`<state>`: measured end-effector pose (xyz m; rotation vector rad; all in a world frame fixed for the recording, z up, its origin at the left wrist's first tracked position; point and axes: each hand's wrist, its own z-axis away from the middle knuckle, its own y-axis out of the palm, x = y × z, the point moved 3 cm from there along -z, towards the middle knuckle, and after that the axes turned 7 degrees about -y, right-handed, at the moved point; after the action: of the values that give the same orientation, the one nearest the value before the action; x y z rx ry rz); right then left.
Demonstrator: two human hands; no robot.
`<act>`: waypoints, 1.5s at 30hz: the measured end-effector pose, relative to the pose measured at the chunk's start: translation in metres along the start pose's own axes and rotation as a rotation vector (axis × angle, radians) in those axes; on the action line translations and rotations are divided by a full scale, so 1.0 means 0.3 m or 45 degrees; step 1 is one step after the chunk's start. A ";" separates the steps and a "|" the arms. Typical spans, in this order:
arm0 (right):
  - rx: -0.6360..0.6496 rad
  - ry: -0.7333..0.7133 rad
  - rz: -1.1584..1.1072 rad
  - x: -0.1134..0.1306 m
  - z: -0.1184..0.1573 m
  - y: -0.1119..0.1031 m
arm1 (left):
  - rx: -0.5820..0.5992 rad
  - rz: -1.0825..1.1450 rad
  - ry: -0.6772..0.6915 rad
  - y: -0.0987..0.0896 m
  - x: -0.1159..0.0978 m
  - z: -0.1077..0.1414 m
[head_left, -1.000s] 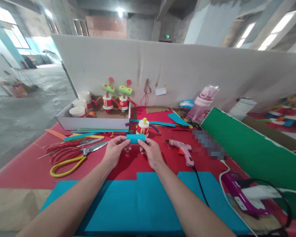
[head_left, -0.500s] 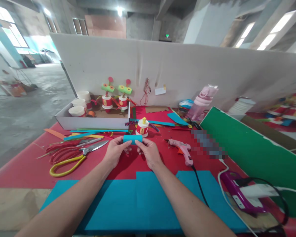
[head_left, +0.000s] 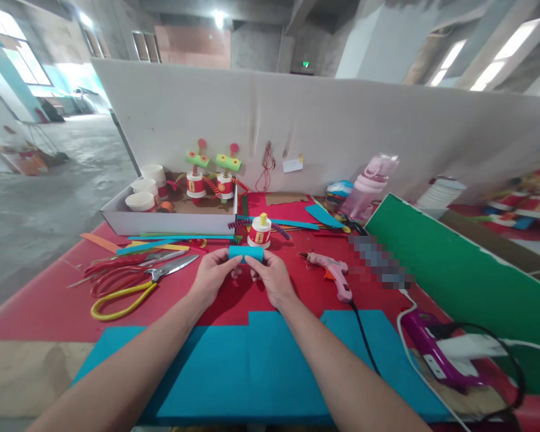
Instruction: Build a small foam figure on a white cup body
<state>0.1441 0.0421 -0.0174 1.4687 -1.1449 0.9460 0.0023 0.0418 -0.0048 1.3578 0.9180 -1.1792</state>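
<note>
A short blue paper tube [head_left: 246, 252] lies sideways between my two hands, above the red tabletop. My left hand [head_left: 213, 275] grips its left end, thumb on the near side. The right end is held by my right hand [head_left: 270, 277] in the same way, with the thumbs close together at the middle. Fingers behind the tube are partly hidden. Just beyond it stands an upturned paper cup figure [head_left: 260, 233] with a red band, a yellow folded piece on top and dark coiled paper arms. A pink glue gun [head_left: 333, 273] lies to the right of my right hand.
Scissors with yellow and red handles [head_left: 135, 288] lie left, near paper strips [head_left: 162, 245]. A white box [head_left: 171, 223] behind holds cups and two finished-looking figures. Blue sheets [head_left: 216, 372] lie under my forearms. A purple power strip [head_left: 445, 354] and green board [head_left: 432, 282] stand right.
The blue paper tube has shifted slightly to the right between my fingers. Both hands keep nearly the same place and hold; the other things have not moved.
</note>
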 end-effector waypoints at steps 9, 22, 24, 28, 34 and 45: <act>-0.084 0.013 -0.015 0.013 -0.003 -0.003 | -0.017 0.038 0.005 -0.004 -0.019 0.000; -0.112 0.049 -0.008 0.008 -0.003 -0.006 | -0.066 0.117 -0.062 -0.009 -0.014 -0.004; -0.103 0.045 -0.010 0.007 -0.002 -0.005 | -0.038 0.110 -0.061 -0.006 -0.011 -0.005; -0.066 0.017 -0.006 0.009 0.000 -0.003 | -0.007 0.115 -0.066 -0.007 -0.005 -0.004; -0.070 0.020 -0.005 0.011 0.000 -0.002 | -0.022 0.181 -0.114 -0.012 -0.001 -0.004; -0.092 0.023 0.035 0.009 -0.001 -0.008 | -0.045 0.256 -0.174 -0.009 -0.007 -0.005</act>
<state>0.1469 0.0420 -0.0155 1.3873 -1.1767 0.9255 -0.0005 0.0439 -0.0034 1.2919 0.6858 -1.0816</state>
